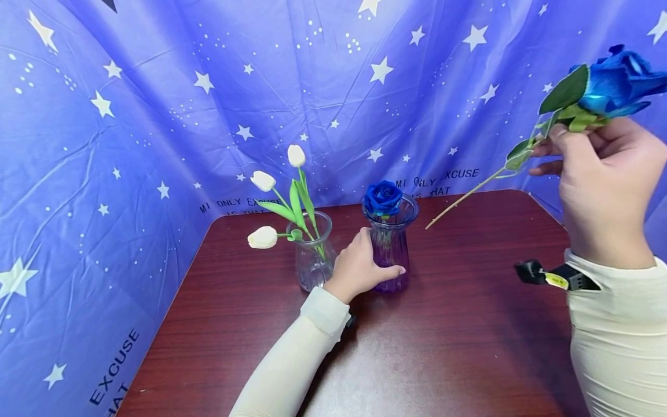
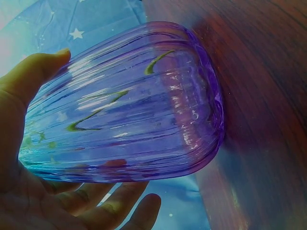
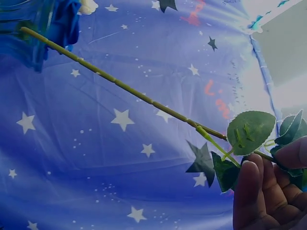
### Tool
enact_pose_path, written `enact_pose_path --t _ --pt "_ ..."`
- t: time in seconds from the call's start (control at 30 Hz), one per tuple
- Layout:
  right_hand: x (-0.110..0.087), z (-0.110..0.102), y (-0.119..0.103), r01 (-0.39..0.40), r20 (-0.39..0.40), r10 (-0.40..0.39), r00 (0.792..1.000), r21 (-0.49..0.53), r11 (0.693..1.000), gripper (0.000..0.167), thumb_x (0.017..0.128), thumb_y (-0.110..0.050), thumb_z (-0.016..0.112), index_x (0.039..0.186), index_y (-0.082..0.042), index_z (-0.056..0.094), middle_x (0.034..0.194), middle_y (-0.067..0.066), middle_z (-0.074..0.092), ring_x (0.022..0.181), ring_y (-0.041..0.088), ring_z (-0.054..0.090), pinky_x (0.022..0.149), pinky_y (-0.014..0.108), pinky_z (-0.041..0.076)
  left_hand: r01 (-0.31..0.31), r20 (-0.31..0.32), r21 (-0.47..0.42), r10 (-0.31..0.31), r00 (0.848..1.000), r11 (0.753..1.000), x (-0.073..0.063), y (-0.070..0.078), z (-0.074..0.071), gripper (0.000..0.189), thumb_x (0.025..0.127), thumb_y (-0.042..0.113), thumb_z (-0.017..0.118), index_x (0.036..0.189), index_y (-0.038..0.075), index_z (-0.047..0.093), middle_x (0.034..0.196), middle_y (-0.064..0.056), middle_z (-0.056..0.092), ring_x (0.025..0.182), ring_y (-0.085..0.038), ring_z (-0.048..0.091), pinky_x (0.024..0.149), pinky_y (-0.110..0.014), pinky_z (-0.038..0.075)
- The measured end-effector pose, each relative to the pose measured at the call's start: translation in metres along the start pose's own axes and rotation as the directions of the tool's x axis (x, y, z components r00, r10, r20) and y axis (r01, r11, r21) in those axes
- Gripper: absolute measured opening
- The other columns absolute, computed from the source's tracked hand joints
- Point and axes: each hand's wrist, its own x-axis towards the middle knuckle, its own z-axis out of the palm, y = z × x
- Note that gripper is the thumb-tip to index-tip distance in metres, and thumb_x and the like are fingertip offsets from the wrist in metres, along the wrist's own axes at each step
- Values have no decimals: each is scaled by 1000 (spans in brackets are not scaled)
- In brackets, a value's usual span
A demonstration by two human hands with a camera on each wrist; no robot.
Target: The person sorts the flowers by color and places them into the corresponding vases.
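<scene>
My left hand (image 1: 356, 263) grips the ribbed purple glass vase (image 1: 392, 246), its thumb and fingers around opposite sides in the left wrist view. One blue rose (image 1: 383, 198) sits in that vase, its bloom at the rim. Raised at the right, my right hand (image 1: 612, 179) pinches a second blue rose (image 1: 622, 84) by the stem just under its bloom, among green leaves (image 3: 252, 130). The stem (image 3: 120, 84) slants down to the left, and its bare tip is apart from the vase in the head view.
Left of the purple vase stands a clear glass vase (image 1: 308, 269) holding white tulips (image 1: 262, 237). Both vases are on a dark red wooden table (image 1: 443, 347). A blue curtain with white stars (image 1: 333, 87) hangs behind the table and along its left side.
</scene>
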Motion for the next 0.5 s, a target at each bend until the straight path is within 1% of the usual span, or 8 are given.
enact_pose_path --t 0.13,0.3,0.5 --pt "2 3 -4 -2 -31 3 1000 60 998 19 87 7 72 104 15 67 82 21 74 60 27 71 49 30 58 -1 -1 2 1 1000 1000 0 0 0 96 73 68 83 141 13 45 122 -2 63 105 -26 70 89 -46 60" --pt "4 5 -6 42 -62 -36 997 106 994 17 86 6 73 100 15 66 77 21 72 59 28 70 47 30 57 -5 -3 6 5 1000 1000 1 1 1 96 73 68 84 141 13 46 122 -3 63 105 -26 70 88 -46 60" --pt "5 5 -5 70 -89 -57 994 161 984 23 85 5 76 103 13 64 81 25 72 59 29 69 47 31 57 2 9 -12 -2 1000 1000 0 1 -1 94 74 67 83 141 14 45 122 -2 62 105 -25 69 89 -46 60"
